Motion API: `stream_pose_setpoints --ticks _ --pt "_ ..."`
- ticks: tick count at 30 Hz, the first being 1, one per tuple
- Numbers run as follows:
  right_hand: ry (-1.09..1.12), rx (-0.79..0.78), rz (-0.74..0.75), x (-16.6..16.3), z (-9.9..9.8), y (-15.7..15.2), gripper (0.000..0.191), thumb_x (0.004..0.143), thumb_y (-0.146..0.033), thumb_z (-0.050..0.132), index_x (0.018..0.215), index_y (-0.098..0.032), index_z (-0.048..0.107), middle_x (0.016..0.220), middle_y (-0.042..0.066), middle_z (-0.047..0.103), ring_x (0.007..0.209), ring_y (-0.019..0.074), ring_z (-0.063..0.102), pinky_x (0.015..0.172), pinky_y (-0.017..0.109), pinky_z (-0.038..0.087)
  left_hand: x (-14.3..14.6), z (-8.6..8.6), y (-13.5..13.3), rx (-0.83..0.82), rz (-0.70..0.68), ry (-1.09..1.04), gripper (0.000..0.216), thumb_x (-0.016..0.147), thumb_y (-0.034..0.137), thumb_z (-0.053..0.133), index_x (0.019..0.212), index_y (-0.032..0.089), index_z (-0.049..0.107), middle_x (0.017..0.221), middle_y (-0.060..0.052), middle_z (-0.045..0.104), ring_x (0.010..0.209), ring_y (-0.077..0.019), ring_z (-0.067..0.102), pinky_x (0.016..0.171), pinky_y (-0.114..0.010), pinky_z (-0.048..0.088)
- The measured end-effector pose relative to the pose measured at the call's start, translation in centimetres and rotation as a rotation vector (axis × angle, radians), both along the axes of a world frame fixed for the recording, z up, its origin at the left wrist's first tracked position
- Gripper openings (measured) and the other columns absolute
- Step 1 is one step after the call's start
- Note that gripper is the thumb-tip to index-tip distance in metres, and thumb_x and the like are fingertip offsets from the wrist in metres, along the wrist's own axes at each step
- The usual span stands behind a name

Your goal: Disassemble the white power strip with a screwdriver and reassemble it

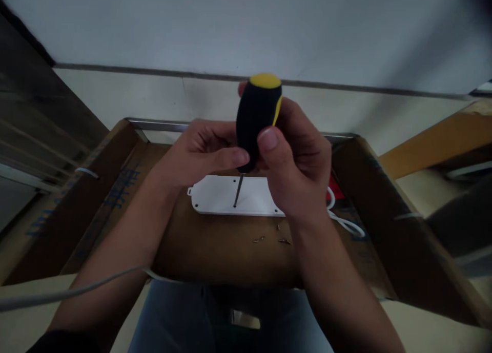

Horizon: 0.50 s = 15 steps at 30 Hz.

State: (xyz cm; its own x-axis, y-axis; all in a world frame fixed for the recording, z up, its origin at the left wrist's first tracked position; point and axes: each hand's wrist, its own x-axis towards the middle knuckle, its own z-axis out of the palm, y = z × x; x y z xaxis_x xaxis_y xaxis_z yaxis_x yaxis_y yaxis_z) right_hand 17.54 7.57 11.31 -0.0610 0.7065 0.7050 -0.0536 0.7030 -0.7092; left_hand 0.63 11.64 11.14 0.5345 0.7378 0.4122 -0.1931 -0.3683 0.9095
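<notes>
Both hands are closed around a screwdriver point(253, 117) with a thick black and yellow handle, held nearly upright. My left hand point(207, 150) grips the lower handle from the left, its thumb pressed on the front. From the right, my right hand point(294, 158) wraps the handle, thumb toward me. The thin metal shaft slants down, and its tip is at a hole on the near edge of a white power strip point(215, 194). The strip lies flat with several small holes showing; my right hand hides part of it. Several small screws point(284, 241) lie in front of it.
Cardboard point(215, 255) covers the work surface, with raised cardboard sides left and right. A white cord point(346, 225) lies coiled at the right, near a red item point(336, 188). Another pale cable point(77, 293) crosses near my left forearm. A white wall point(238, 30) stands behind.
</notes>
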Motion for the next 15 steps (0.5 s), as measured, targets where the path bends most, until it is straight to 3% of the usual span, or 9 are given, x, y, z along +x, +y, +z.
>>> stream_pose_setpoints --ticks 3,8,12,15 --pt "0.147 0.011 -0.019 -0.5 -0.4 0.3 0.033 0.087 -0.047 0.080 0.113 -0.036 0.064 0.114 -0.003 0.064 0.105 0.0126 0.065 0.093 0.028 0.059 1.3 0.4 0.4 0.077 0.086 -0.016 0.044 0.074 0.060 0.093 0.081 0.020 0.075 0.080 0.001 0.070 0.075 -0.0146 0.066 0.074 -0.032 0.057" --pt "0.101 -0.076 -0.202 -0.9 -0.9 0.7 0.047 0.078 -0.059 0.082 0.099 -0.031 0.051 0.100 -0.001 0.060 0.089 0.0137 0.063 0.080 0.031 0.060 2.7 -0.4 -0.5 0.177 0.239 -0.087 0.029 0.076 0.038 0.095 0.086 0.022 0.074 0.080 0.003 0.068 0.073 -0.0127 0.065 0.067 -0.027 0.054" --pt "0.131 -0.088 -0.117 -0.9 -1.2 0.1 0.027 0.084 -0.044 0.081 0.095 -0.029 0.062 0.098 -0.001 0.064 0.094 0.0143 0.065 0.081 0.033 0.057 1.3 -0.2 -1.7 0.088 0.053 0.018 0.022 0.081 0.040 0.090 0.091 0.024 0.079 0.093 0.000 0.076 0.099 -0.0236 0.077 0.089 -0.037 0.064" --pt "0.103 -0.090 -0.048 -0.8 -1.4 -0.3 0.021 0.092 -0.043 0.074 0.105 -0.027 0.071 0.110 0.001 0.068 0.105 0.0138 0.064 0.094 0.034 0.057 0.3 0.1 -2.0 0.021 -0.008 0.051 0.019 0.088 0.042 0.084 0.093 0.025 0.082 0.095 0.000 0.078 0.101 -0.0227 0.078 0.094 -0.036 0.065"
